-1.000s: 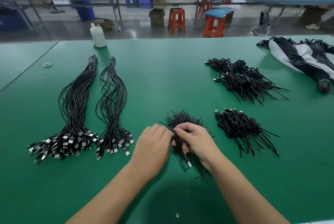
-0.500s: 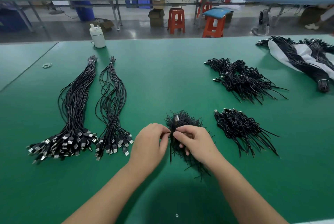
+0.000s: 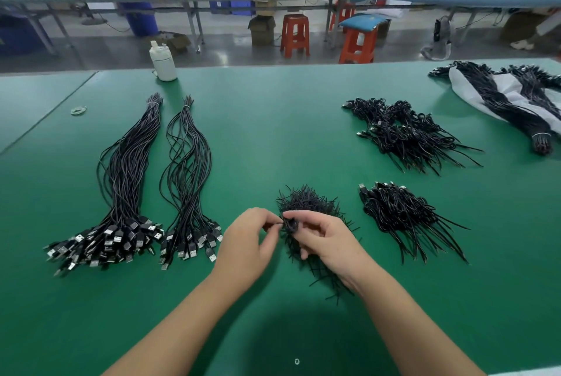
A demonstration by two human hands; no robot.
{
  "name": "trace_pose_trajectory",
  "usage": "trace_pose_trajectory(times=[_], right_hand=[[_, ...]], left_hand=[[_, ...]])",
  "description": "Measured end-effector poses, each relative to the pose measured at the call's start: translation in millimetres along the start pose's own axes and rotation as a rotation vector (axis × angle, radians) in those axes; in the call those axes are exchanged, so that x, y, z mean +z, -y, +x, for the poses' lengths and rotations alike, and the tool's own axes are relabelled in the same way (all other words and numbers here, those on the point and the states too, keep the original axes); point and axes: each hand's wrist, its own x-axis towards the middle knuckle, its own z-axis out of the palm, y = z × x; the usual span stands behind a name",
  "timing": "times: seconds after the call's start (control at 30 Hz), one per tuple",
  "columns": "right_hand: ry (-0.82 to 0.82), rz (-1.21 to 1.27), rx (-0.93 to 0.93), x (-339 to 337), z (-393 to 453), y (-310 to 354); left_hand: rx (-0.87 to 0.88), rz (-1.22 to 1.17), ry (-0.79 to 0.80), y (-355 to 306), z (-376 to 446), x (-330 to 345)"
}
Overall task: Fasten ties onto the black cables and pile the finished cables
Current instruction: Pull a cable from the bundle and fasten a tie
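Both forearms bare to frame edge; no sleeves visible. Left hand (image 3: 247, 242), right hand (image 3: 326, 240): bare, short nails.

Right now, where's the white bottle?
Head view: the white bottle stands at the green table's far edge, left of centre, just beyond the tied ends of the two long cable bundles.

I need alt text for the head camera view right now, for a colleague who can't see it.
Two bare hands, left hand and right hand, pinch a small coiled black cable between them over a heap of black ties on a green table. Two long cable bundles lie left, finished piles right.
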Motion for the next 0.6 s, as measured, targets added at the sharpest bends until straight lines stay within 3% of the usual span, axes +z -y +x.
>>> trace_pose_trajectory(times=[0.13, 0.3, 0.5, 0.6], right_hand=[[-0.093, -0.157, -0.095, -1.2, 4.0, 2.1], [-0.07, -0.155, -0.004, -0.2, 3.7, 1.5], [-0.14, -0.067, 0.039, 3.6, 3.5, 0.6], [-0.084, -0.041, 0.045, 2.3, 1.5, 1.5]], left_hand=[[-0.065, -0.046, 0.05, -6.0, 1.0, -0.7], [-0.087, -0.051, 0.056, -5.9, -1.2, 3.0], [0.306, 0.254, 0.023, -9.9, -1.6, 3.2], [0.31, 0.241, 0.014, -6.7, -0.9, 3.9]])
